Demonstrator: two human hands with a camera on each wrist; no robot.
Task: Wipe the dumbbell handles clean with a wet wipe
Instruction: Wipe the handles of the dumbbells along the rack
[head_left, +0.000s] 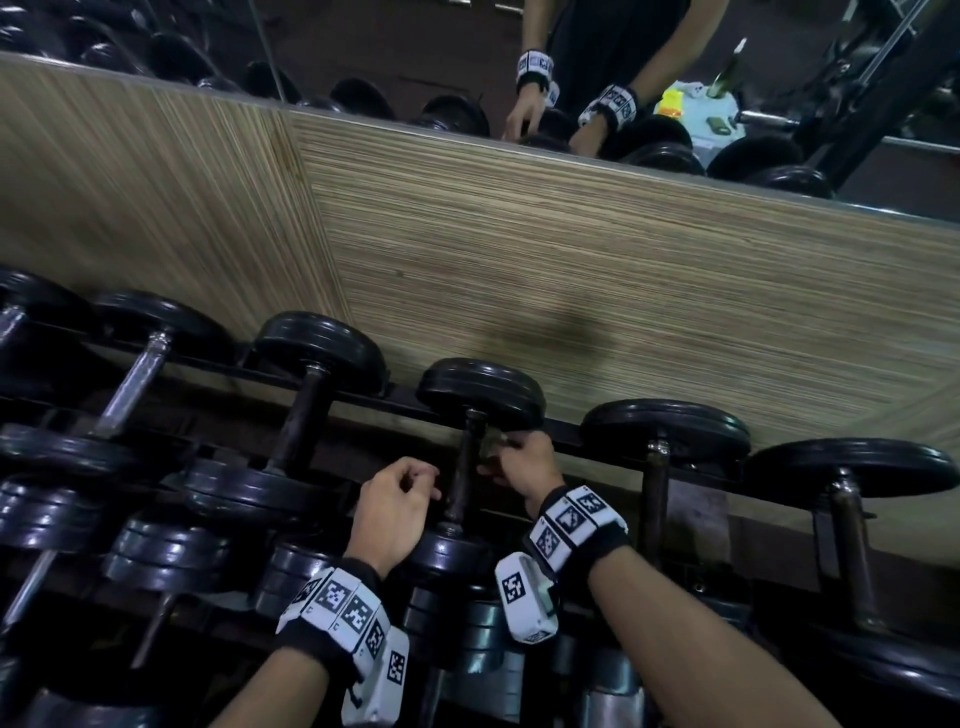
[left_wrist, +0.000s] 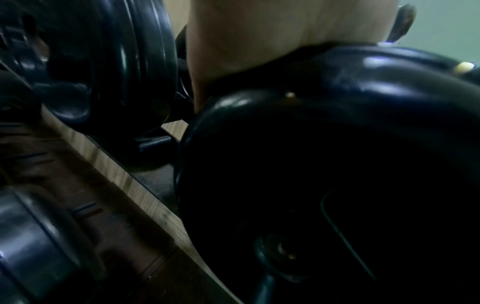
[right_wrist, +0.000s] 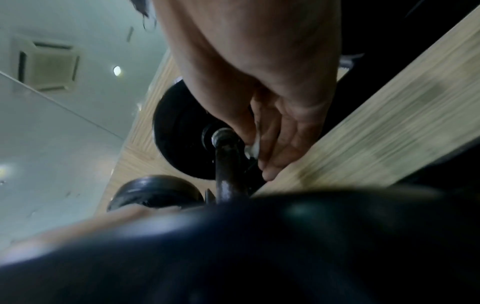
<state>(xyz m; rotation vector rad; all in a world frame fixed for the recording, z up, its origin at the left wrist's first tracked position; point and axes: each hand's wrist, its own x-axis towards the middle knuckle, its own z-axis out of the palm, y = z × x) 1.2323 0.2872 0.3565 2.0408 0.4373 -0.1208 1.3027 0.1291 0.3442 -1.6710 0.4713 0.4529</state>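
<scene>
Handle in work: dark, worn metal dumbbell handle (head_left: 461, 470), lower centre of the head view, running between a black round rubber end weight (head_left: 480, 391) above and a second black head below; it lies on the black steel rack rail (head_left: 597, 434), apparently so the bar is free to reach from both sides.
Wet wipe: small crumpled whitish wet wipe (right_wrist: 254, 146), beside the handle's upper end, close under the end weight; whether it touches the metal cannot be told.
Right hand: right hand (head_left: 522, 465), just right of the handle; its fingers (right_wrist: 280, 144) curl round the wipe and pinch it, probably to start a stroke from the top of the bar.
Left hand: left hand (head_left: 397, 506), just left of the handle, fingers loosely curled and holding nothing; judged ready to steady the dumbbell.
Neighbouring stock: more black dumbbells in a row across the frame, one with a bright chrome handle (head_left: 134, 384) at left, one with a brown rusty handle (head_left: 655, 493) at right; their state of cleaning cannot be told.
Surface: tiered rack, lower rows of weights at the frame bottom.
Room: striped wood-grain wall panel (head_left: 571, 260) behind; mirror (head_left: 363, 47) along the top; dim light.
</scene>
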